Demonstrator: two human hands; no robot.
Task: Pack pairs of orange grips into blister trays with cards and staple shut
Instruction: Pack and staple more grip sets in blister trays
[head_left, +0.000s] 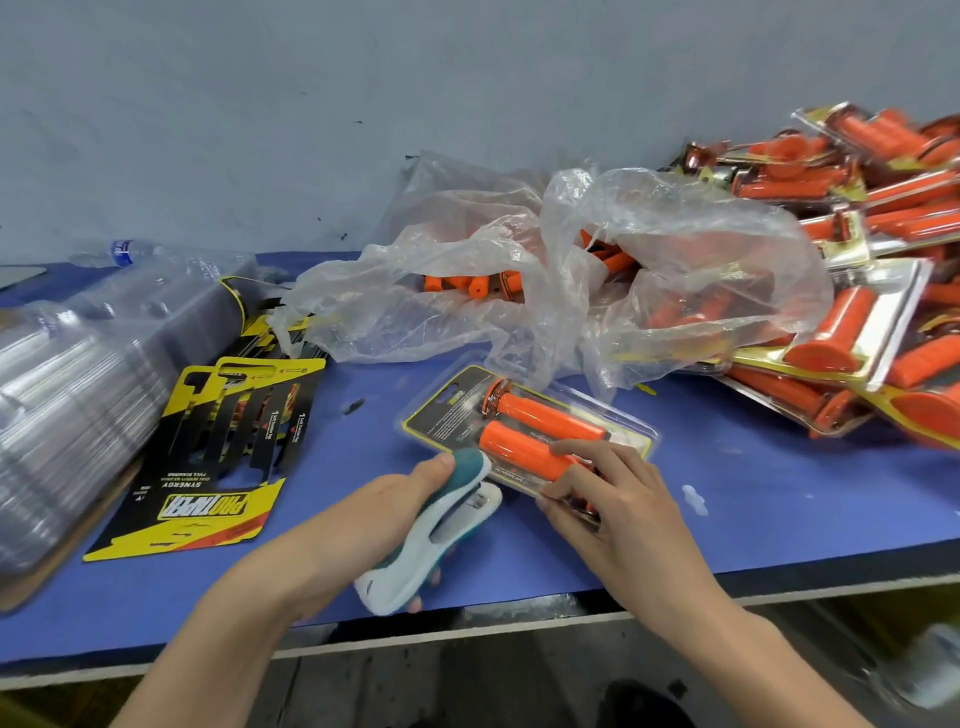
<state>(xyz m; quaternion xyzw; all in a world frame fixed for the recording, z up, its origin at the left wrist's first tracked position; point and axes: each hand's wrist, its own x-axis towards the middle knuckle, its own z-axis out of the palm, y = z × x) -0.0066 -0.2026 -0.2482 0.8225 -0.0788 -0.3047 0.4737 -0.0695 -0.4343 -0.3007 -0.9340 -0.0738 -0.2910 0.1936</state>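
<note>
Left hand (384, 512) grip closed round stapler (441, 525), nose at 7 o'clock edge of blister tray (524, 415), right hand (613, 501) grip curled over its 5 o'clock end, likely steadying it on tabletop (753, 493) for stapling.

**Two bare hands at the bench edge, head view**

Both bare forearms enter from the lower edge and converge toward the centre. The left forearm (249, 613) runs up and to the right. The left hand (384, 514) grips a white-and-teal plastic stapler (441, 525), with the thumb (439, 464) laid along its top near the nose. The fingers wrap underneath, and their fingertips (415, 604) show below the rear end. The right forearm (727, 639) runs up and to the left. The right hand (618, 514) lies palm-down, knuckles raised, with its fingers (571, 452) bent over the near end of a clear plastic blister pack (530, 415). The two hands sit close together without touching.
</note>
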